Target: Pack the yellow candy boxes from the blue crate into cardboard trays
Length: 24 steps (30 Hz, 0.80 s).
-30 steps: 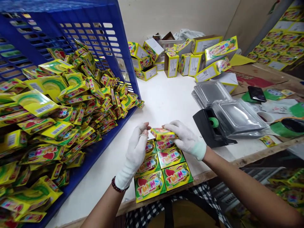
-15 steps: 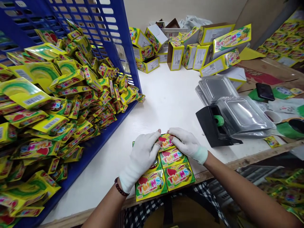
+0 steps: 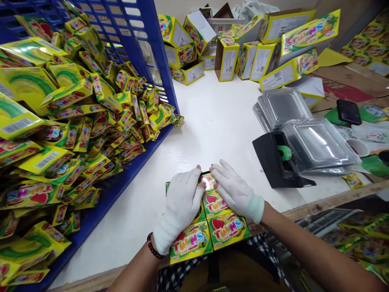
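Small yellow-green candy boxes [image 3: 192, 241] marked TWINS lie side by side in a block at the table's front edge. My left hand [image 3: 182, 194], in a white glove with bare fingertips and a bead bracelet at the wrist, rests over the block's far left part, fingers stretched forward. Lying flat across the far right boxes is my right hand [image 3: 232, 188], gloved the same way, its fingers extended. Both hands touch the boxes from above and hide several of them. Between the two hands a watermelon-printed candy box [image 3: 208, 181] shows.
A blue plastic basket [image 3: 126, 170], tipped toward me, holds a heap of candy boxes at left. Display cartons [image 3: 227, 59] stand along the back. At right are a black tape dispenser [image 3: 269, 162], clear plastic trays [image 3: 319, 142] and a black phone [image 3: 349, 112].
My right hand has flattened and come down farther over the right-hand boxes. The far box between my hands now lies lower, level with the others. The view has shifted slightly.
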### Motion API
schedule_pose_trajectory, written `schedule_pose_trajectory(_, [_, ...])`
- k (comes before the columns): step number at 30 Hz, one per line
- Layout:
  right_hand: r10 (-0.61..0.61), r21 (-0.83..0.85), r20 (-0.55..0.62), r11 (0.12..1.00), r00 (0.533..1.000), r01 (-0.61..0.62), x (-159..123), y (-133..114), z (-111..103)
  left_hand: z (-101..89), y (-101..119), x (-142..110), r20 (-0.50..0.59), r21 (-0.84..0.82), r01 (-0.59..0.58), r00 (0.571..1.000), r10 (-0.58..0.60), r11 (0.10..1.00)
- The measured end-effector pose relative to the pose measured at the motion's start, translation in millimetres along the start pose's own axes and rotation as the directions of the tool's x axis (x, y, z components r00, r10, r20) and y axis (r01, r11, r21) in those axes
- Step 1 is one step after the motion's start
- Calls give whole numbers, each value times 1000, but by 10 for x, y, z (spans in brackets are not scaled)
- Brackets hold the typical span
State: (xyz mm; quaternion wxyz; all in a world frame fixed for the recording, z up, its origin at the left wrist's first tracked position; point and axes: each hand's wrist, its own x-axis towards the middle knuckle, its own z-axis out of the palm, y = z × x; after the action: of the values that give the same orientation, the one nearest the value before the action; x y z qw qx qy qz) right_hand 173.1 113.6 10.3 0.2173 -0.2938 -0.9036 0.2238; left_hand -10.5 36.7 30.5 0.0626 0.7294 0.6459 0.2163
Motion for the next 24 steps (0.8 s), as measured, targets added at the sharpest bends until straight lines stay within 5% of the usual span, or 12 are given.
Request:
schedule_pose_trajectory(7, [49,-192,74,981,996,-34,-26,-61,-44,-64,113,138,171,214,-140,980,104,967])
schedule_pose_trajectory(11, [30,-134,66,991,997,-21,-13,-46,-67,-110,236,-67,204,172,-200,965,163,965])
schedule_pose_trajectory(19, [11,-81,-39,997,999,-14,5,-46,44,60,391,-438,171,363,-224,970,172,904])
schedule_pose_trajectory(22, [13,-10,-184,1000,983,-15,-57,205,-272,118,306,-379,153,387,-264,963,221,883])
schedule_pose_trajectory(24, [140,55,-366,990,920,-129,-197,500,-696,145,260,-349,134,400,-260,965,224,879])
